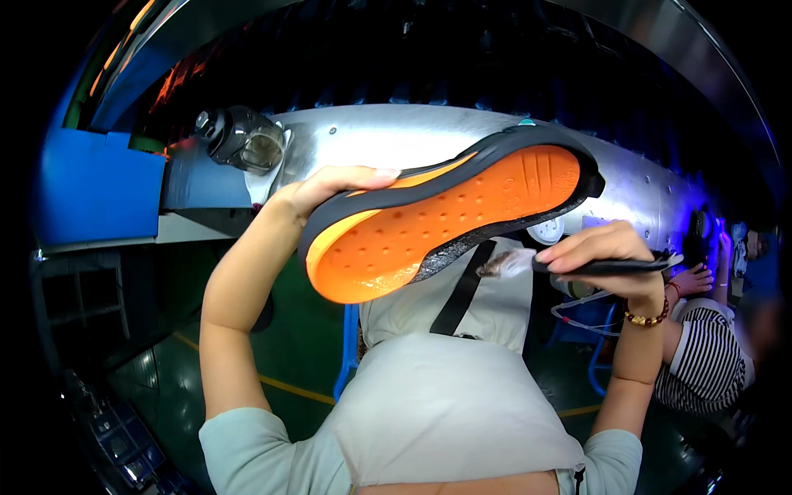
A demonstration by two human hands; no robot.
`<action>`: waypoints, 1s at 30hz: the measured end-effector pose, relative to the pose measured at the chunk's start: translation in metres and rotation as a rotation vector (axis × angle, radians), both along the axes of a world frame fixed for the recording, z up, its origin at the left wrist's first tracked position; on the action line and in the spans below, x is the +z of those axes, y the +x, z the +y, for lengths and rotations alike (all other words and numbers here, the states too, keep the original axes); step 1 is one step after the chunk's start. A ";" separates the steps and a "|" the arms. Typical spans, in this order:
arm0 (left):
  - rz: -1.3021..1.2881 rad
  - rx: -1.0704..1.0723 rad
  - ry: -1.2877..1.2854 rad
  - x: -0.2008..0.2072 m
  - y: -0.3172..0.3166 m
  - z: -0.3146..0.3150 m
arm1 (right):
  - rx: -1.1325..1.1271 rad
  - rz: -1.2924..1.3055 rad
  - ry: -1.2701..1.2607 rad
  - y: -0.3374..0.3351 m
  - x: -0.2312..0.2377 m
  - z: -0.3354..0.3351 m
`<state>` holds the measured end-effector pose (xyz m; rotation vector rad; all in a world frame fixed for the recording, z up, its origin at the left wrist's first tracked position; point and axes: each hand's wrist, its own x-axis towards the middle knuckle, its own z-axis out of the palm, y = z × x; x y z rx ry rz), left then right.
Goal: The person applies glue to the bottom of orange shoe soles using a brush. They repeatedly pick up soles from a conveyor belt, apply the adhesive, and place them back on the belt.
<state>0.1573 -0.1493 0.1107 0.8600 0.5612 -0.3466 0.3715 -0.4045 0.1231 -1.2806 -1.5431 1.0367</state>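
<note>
My left hand (pixel 337 186) grips a shoe sole (pixel 462 206) by its left part, thumb on the upper rim. The sole is tilted up above my lap, its orange dimpled inside facing me and its rim black. A wet gloss shows on the orange at the left end and along the dark lower side wall. Closed round the black handle of a small brush (pixel 610 266), my right hand (pixel 604 252) is to the right of the sole. The brush's pale bristles point left, just below the sole's lower edge and seemingly apart from it.
Behind the sole runs a metal bench (pixel 355 136), with a dark transparent jar (pixel 247 142) at its left. A white round container (pixel 546 231) stands beyond my right hand. Another person in a striped top (pixel 711 355) sits close on the right. A blue box (pixel 103 186) is at far left.
</note>
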 end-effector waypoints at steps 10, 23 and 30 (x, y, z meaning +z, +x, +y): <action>-0.074 -0.016 -0.045 -0.006 -0.012 0.005 | -0.220 -0.142 0.144 0.022 0.002 -0.003; -0.431 0.182 -0.601 -0.071 0.024 -0.037 | -0.438 0.292 -0.073 -0.002 -0.027 0.033; -0.452 0.222 -0.492 -0.096 0.023 -0.047 | -0.927 0.042 0.066 -0.028 -0.057 0.039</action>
